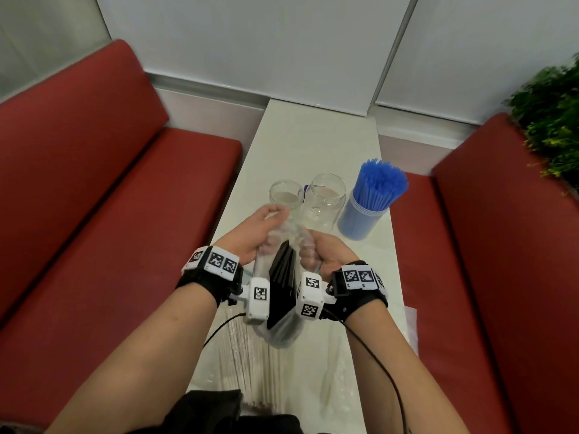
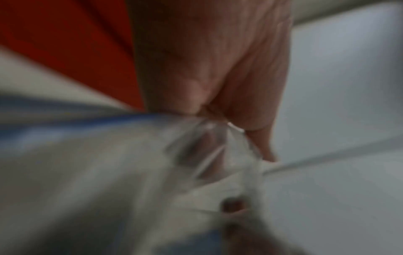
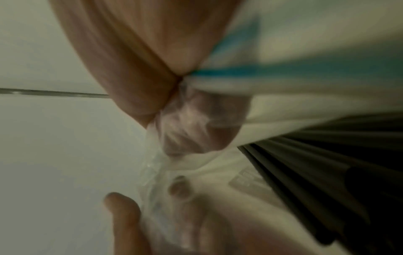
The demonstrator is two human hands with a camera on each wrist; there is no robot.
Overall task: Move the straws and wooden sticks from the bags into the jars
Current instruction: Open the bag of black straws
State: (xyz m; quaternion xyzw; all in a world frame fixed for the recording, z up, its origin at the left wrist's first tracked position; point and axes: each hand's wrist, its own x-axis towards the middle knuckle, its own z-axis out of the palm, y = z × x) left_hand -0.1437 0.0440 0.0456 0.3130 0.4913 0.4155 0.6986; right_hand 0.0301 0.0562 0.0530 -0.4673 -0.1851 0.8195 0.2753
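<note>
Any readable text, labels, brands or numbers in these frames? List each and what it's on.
No readable words, brands or numbers in any view.
Wrist units on the left hand and right hand: black-and-white square marker patterns only, no lettering.
Clear bag of black straws: a faint raised patch shows in the right wrist view, too blurred to read.
Jar of blue straws and the two empty jars: no label visible.

Red benches; seemingly white walls
</note>
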